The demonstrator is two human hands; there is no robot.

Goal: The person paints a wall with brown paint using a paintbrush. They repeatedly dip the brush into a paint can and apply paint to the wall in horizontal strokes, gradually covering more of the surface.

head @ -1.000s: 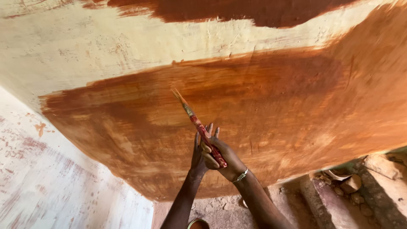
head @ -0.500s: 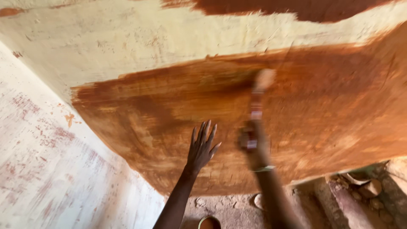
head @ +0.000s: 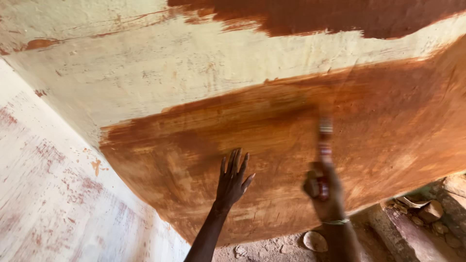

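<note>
In the head view, the right hand sits at about 5 o'clock, fist closed around a brush with a red handle. The brush points up to 12 o'clock, its blurry tip touching the wall, likely to spread the brown paint. The left hand is near 6 o'clock, fingers spread wide and holding nothing, flat toward the paint, maybe to stay steady. Stones lie at 4 o'clock.
</note>
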